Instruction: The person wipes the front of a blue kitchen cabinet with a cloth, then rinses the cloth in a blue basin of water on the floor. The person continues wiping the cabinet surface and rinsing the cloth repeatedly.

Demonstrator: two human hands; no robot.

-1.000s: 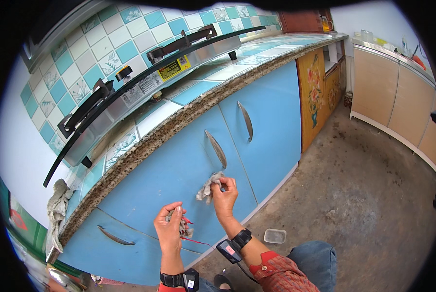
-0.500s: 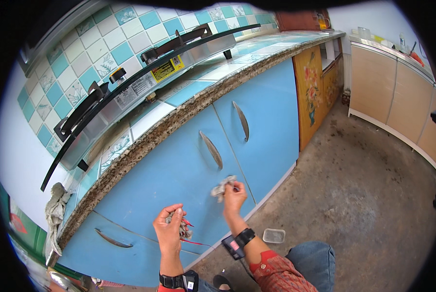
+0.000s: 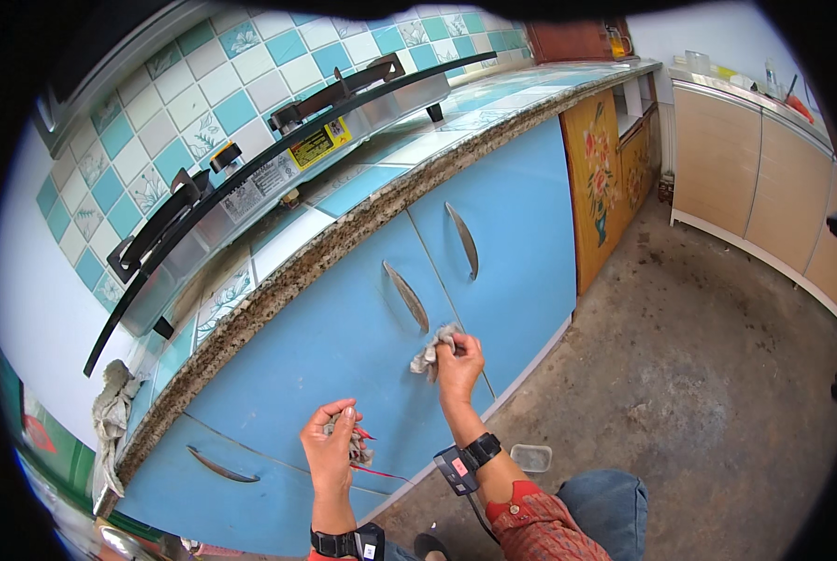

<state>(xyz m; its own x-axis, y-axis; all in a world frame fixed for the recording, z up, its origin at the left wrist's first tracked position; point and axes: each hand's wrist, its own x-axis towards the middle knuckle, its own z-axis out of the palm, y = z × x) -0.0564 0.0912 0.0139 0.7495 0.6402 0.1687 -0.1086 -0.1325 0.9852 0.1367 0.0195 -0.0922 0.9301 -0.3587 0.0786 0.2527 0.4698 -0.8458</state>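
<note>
My right hand (image 3: 458, 372) pinches a crumpled grey rag (image 3: 427, 360) in front of the blue cabinet doors (image 3: 334, 365), just below a curved metal handle (image 3: 406, 296). Whether the rag touches the door is hard to tell. Lower and to the left, my left hand (image 3: 327, 458) is closed on a bunched grey cloth (image 3: 360, 452), mostly hidden behind the fingers. Thin red strings (image 3: 381, 473) stick out from beside that cloth. Both wrists wear black straps.
A gas stove (image 3: 250, 187) stands on the tiled counter (image 3: 362, 182) with a stone edge. Another rag (image 3: 113, 407) drapes over the counter's left end. On the concrete floor sits a clear plastic tub (image 3: 530, 457), near my knee (image 3: 605, 510). Beige cabinets (image 3: 755, 178) stand at the right.
My right hand and its rag have shifted slightly up and to the right along the cabinet. The left hand keeps its hold on the cloth, and the whole view has moved a little.
</note>
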